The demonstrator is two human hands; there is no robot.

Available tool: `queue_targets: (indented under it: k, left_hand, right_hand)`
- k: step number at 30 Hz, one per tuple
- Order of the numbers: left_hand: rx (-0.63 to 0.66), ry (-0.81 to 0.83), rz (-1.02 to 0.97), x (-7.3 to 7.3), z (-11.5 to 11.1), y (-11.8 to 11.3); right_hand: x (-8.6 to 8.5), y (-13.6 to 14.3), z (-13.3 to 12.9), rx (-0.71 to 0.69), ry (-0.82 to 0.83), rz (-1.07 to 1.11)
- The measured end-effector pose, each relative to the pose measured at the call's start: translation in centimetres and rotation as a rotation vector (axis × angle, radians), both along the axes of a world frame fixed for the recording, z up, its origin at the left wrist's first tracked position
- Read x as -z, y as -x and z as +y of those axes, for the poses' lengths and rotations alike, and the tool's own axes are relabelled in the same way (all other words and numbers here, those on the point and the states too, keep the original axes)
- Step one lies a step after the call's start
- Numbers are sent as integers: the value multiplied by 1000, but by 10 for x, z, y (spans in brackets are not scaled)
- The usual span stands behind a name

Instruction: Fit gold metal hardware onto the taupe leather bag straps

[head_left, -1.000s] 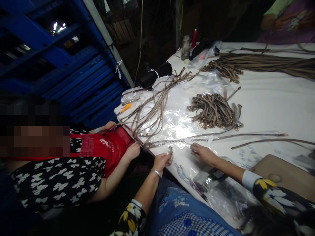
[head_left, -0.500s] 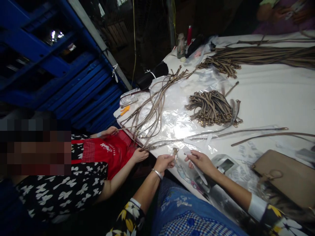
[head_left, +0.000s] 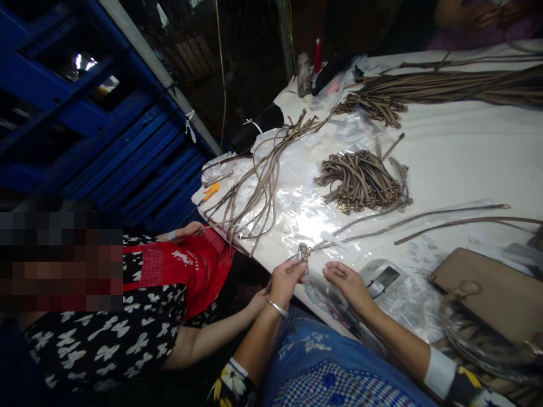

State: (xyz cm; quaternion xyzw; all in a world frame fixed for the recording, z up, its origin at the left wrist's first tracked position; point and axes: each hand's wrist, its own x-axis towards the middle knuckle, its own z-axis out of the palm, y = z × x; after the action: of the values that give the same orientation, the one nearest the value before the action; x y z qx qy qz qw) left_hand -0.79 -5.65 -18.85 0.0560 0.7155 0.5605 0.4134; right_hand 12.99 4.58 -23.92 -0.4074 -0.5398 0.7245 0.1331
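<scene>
My left hand [head_left: 287, 281], with a silver bangle at the wrist, pinches a small brass-coloured metal clasp [head_left: 304, 253] above the table's near edge. Thin plastic-wrapped straps [head_left: 382, 230] run right from beside the clasp; whether they join it I cannot tell. My right hand [head_left: 345, 284] hovers just to the right, fingers loosely stretched and nothing visible in them. A white strip [head_left: 333, 239] lies beyond it. Further back on the table sits a bundle of short brown straps [head_left: 360, 182] with brass buckles.
At left, a co-worker in a red apron [head_left: 180, 268] reaches to the table edge near long loose straps [head_left: 274, 169]. An orange-handled tool [head_left: 211, 191], a grey device with a display [head_left: 385, 281] and a beige bag [head_left: 487, 294] lie around. Long straps [head_left: 458, 85] cover the back right.
My right hand has let go of the white strip. The co-worker's nearer hand has moved right and down, behind my left arm. My left hand keeps its pinch on the clasp.
</scene>
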Motion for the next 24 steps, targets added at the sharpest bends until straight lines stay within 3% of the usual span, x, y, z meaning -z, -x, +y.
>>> queue_targets:
  k: [11,19,24]
  left_hand:
    - [121,71,254,-1,-1,-8]
    - [307,107,375,-8,-2,-21]
    - [396,100,447,-4,-5,-23]
  right_hand:
    - [-12,11,-8,90,-40,45]
    - [-7,12,-4,-10,64,110]
    - [-7,8,-5,-79,212,210]
